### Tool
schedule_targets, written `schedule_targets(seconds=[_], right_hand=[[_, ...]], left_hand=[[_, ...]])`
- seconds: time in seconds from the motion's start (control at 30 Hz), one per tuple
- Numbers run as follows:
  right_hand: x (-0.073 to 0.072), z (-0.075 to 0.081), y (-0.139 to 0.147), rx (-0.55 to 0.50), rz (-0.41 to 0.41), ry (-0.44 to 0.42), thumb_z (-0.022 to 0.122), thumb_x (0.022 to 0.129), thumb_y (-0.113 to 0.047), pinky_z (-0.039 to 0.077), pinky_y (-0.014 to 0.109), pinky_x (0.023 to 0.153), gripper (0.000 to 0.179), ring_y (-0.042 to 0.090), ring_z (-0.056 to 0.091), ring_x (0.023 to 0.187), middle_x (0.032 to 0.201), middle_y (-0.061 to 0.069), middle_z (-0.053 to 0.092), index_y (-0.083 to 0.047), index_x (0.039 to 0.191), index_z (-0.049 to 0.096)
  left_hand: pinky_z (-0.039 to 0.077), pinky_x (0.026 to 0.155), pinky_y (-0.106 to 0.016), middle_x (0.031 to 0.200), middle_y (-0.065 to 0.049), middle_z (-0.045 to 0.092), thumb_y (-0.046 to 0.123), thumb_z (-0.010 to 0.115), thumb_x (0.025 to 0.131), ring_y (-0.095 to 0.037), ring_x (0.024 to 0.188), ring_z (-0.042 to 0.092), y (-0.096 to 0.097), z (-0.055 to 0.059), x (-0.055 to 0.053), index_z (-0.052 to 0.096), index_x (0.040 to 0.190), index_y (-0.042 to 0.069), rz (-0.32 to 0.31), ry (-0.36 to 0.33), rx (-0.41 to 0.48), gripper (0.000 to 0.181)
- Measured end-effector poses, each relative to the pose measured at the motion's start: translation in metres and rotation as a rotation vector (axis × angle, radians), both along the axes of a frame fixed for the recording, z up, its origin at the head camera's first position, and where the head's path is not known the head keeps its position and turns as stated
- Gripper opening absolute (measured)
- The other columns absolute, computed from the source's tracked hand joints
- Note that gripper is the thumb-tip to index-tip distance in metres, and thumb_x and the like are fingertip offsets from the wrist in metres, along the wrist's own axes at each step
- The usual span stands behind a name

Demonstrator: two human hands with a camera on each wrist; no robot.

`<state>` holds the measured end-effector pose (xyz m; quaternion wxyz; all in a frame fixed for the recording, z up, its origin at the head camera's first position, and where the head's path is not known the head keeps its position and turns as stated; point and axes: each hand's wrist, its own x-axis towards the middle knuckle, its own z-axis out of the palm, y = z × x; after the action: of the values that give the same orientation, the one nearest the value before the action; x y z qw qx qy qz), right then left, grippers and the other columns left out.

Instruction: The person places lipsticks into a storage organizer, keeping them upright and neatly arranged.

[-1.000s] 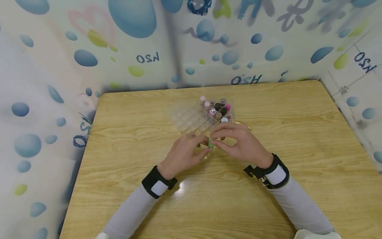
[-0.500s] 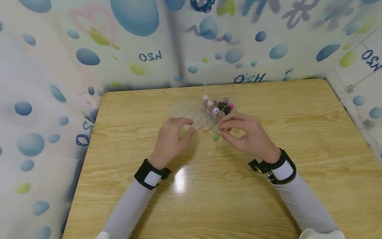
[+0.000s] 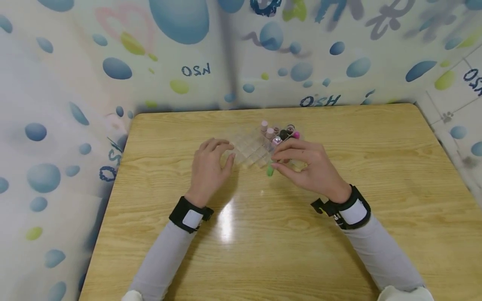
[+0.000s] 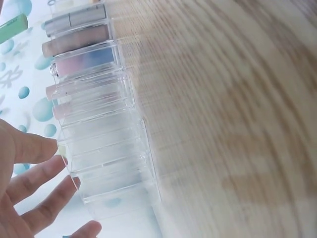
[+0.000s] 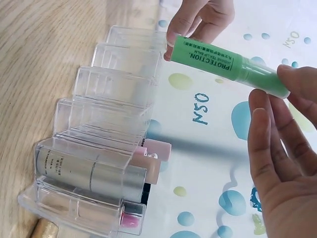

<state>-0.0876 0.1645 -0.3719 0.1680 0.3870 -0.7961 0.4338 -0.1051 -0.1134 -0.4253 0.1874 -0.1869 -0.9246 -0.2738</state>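
My right hand (image 3: 310,167) pinches one end of a green lip balm tube (image 5: 213,59) between thumb and fingertips. The tube hangs in the air in front of a clear acrylic lipstick organizer (image 3: 248,151), and its printed label shows in the right wrist view. Several lipsticks stand in the right part of the organizer, among them pale pink ones (image 3: 264,125) and a silver tube (image 5: 94,168). My left hand (image 3: 208,165) holds nothing; its fingers are loosely bent at the organizer's left end. Whether its fingertips (image 4: 74,182) touch the plastic, I cannot tell.
The organizer stands on a wood-grain table (image 3: 241,259), towards its back edge. A gold-coloured tube (image 5: 45,229) lies beside the organizer's right end. Behind the table hangs a white covering (image 3: 158,92) with blue and green dots.
My left hand has let go of the lip balm and moved left to the organizer's end. The right hand keeps the tube, lifted slightly away from the body.
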Motion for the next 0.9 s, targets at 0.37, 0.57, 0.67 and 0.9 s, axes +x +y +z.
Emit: schedule_targets(seconds=[0.37, 0.57, 0.67, 0.9], right_hand=[[-0.017, 0.005, -0.008, 0.011, -0.008, -0.002, 0.082, 0.084, -0.003, 0.054, 0.025, 0.066, 0.011, 0.009, 0.066, 0.077, 0.101, 0.005, 0.075, -0.007, 0.094, 0.082], [-0.029, 0.008, -0.012, 0.018, -0.013, 0.015, 0.081, 0.084, -0.002, 0.055, 0.026, 0.065, 0.009, 0.010, 0.066, 0.074, 0.101, 0.007, 0.076, -0.005, 0.093, 0.082], [-0.036, 0.007, -0.013, 0.003, -0.007, 0.008, 0.080, 0.085, -0.002, 0.054, 0.020, 0.065, 0.009, 0.011, 0.067, 0.074, 0.100, 0.007, 0.077, -0.003, 0.093, 0.082], [-0.051, 0.004, -0.016, -0.010, -0.006, -0.016, 0.079, 0.086, -0.004, 0.056, 0.026, 0.066, 0.010, 0.013, 0.068, 0.076, 0.097, 0.007, 0.077, -0.004, 0.096, 0.082]], left_hand=[[0.036, 0.121, -0.045, 0.106, -0.012, 0.078, 0.019, 0.071, 0.095, -0.027, 0.105, 0.071, 0.000, -0.001, -0.003, 0.082, 0.095, 0.003, -0.055, 0.031, -0.068, 0.020], [0.037, 0.120, -0.046, 0.104, -0.013, 0.078, 0.019, 0.073, 0.094, -0.026, 0.104, 0.071, 0.000, 0.000, -0.003, 0.083, 0.094, 0.002, -0.061, 0.056, -0.076, 0.020], [0.036, 0.120, -0.046, 0.103, -0.012, 0.078, 0.020, 0.073, 0.094, -0.026, 0.105, 0.071, 0.000, 0.000, -0.003, 0.083, 0.094, 0.002, -0.068, 0.067, -0.080, 0.020], [0.036, 0.120, -0.048, 0.103, -0.013, 0.078, 0.019, 0.073, 0.094, -0.026, 0.106, 0.070, 0.000, -0.001, -0.003, 0.083, 0.093, 0.002, -0.071, 0.054, -0.079, 0.019]])
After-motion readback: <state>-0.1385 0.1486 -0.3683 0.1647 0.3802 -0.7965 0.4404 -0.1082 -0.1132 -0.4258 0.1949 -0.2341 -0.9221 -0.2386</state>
